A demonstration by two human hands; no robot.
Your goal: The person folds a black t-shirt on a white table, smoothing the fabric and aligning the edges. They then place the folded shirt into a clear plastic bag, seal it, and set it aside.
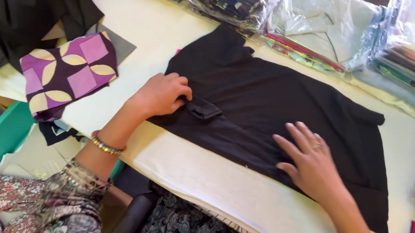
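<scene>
The black garment (276,111) lies spread flat on the white table (218,186), in the middle of it, with its collar end toward the far stacks. Your left hand (161,94) is on the near left edge of the cloth, the fingers curled down on it just beside a small folded flap (203,109); I cannot tell if they pinch the cloth or only press it. Your right hand (310,160) lies open and flat on the lower part of the garment, fingers spread, holding nothing.

I think the main risk is a crooked crease: if one hand pulls while the other only presses, the thin cloth may slide on the smooth table and bunch under your palm. The ring on your right hand and the bangles (107,145) on your left wrist could also catch the fabric.

A purple and cream patterned cloth (67,74) hangs at the left table edge, near your left arm; a wide movement of the elbow may push it down. Behind the garment, stacks of bagged clothes (326,24) stand close to its far edge, so a pushed sleeve may go under them.
</scene>
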